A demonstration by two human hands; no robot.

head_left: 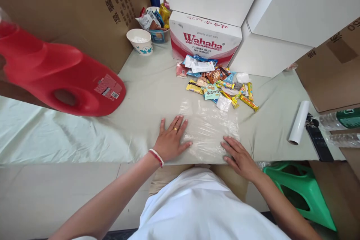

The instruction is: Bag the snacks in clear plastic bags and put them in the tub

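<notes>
A sheet of clear plastic wrap (209,127) lies spread on the table's light cloth (140,101) near the front edge. My left hand (171,138) rests flat on the sheet's left edge, fingers spread, a ring on one finger and a bead bracelet at the wrist. My right hand (239,155) lies flat on the sheet's right front corner, fingers stretched out. Neither hand holds anything. Just beyond the sheet sits a pile of small wrapped snacks (216,82).
A big red jug (56,71) lies on its side at the left. A paper cup (140,41) and a tub of snack packets (156,22) stand at the back, beside a Wahaha carton (205,39). A wrap roll (299,122), bottles (341,119) and a green stool (303,189) are at the right.
</notes>
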